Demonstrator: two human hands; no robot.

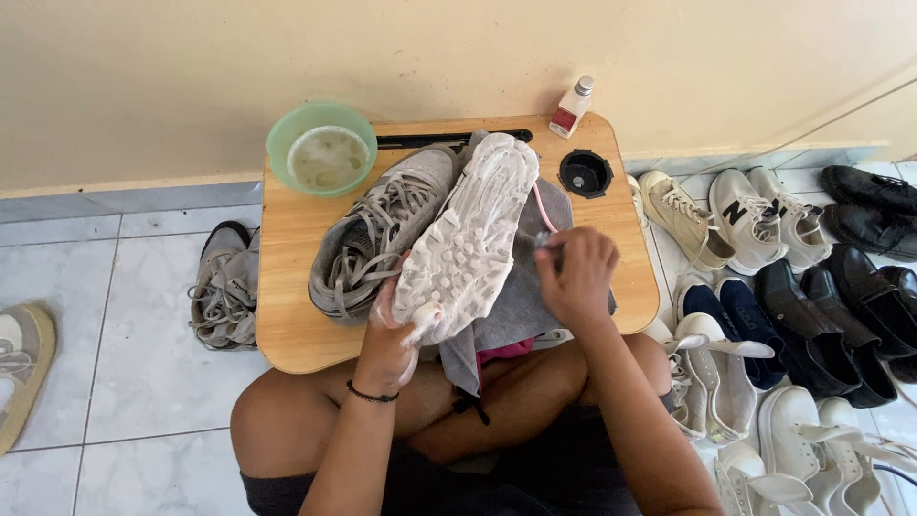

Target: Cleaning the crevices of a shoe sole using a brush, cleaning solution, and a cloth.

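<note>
Bare arms and legs, dark shorts, and a thin black wristband (372, 394) on the left wrist.

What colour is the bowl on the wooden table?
Light green bowl, seen in the head view.

Soft, even daylight filled my view, bright enough that the foamy sole (470, 239) I held nearly washed out to flat white. Shadows were faint, only a dim pool under the tabletop (287, 315) and over my lap. Focus was sharp at centre, while the floor tiles (115, 287) bowed slightly toward the edges.
</note>
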